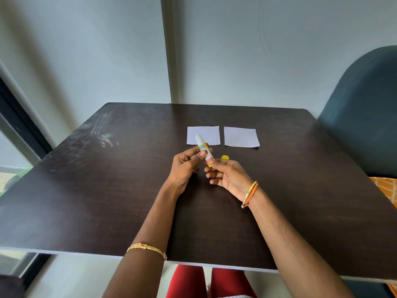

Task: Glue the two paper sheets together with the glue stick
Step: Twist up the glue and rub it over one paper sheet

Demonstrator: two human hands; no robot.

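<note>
Two hands hold an uncapped glue stick (204, 150) above the bench (107, 190): left hand (186, 166) pinches its barrel, right hand (225, 174) grips the base. Both paper sheets (203, 135) (241, 137) lie apart beyond, yellow cap (225, 157) nearby. Over-twisting could snap the exposed glue.

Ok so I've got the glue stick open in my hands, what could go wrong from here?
The yellow cap lies loose on the table behind your right hand; a nudge might roll it away. The two sheets lie unweighted, so rubbing the glue stick across one could drag or crease it unless your left hand pins it.
</note>
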